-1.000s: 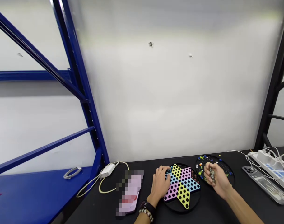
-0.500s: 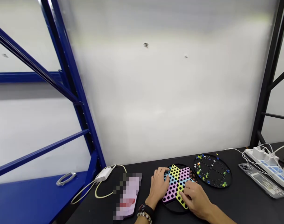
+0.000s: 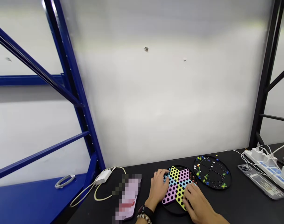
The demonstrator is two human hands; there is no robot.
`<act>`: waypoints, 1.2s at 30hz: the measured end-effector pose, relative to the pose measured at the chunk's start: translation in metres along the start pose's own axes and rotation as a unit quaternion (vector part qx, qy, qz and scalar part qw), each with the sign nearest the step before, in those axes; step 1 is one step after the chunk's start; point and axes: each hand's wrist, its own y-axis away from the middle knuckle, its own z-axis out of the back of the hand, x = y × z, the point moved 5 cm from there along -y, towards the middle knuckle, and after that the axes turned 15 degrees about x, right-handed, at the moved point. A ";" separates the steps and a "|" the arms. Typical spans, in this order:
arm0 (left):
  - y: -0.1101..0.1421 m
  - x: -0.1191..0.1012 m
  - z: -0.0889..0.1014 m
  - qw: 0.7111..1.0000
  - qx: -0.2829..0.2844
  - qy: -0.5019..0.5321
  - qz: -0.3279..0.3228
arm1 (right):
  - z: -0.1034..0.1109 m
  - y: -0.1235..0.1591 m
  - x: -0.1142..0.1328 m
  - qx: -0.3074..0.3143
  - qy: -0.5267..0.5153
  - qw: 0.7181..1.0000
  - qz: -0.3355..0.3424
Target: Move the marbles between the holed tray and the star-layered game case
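Note:
A star-shaped Chinese checkers board (image 3: 174,184) in yellow, pink and blue with black holes lies over a round black base (image 3: 173,207). My left hand (image 3: 158,188) grips the star's left side, fingers over its blue point and thumb at the edge. On the opposite side, my right hand (image 3: 195,200) has its fingers curved over the right blue point, with the thumb beside the front yellow point. Reddish-brown marbles (image 3: 192,178) show in the base between two points. The undersides of the fingers are hidden.
A round black board (image 3: 213,177) with scattered coloured marbles lies at right. Farther right are a grey clear-fronted case (image 3: 260,182) and a white power strip (image 3: 269,166) with cables. A phone (image 3: 129,199) and a white adapter (image 3: 104,176) lie left. A wall (image 3: 165,109) rises behind.
My right hand has gone from a pinch near the front yellow point to a wider grasp on the star's right side. The left hand stays in place. The view has shifted slightly.

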 end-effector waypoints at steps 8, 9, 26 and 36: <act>0.000 0.000 0.000 1.000 0.005 0.008 0.002 | 0.016 0.021 -0.008 0.014 -0.023 0.999 0.022; 0.000 0.000 0.000 1.000 0.006 0.009 0.003 | 0.024 0.022 -0.021 0.005 -0.012 1.000 0.001; 0.000 0.000 0.000 1.000 0.011 0.011 0.010 | 0.082 0.074 -0.244 -0.113 -0.345 0.837 -0.410; 0.003 -0.001 0.003 1.000 0.015 0.014 0.006 | 0.068 0.032 -0.275 -0.058 -0.273 0.850 -0.447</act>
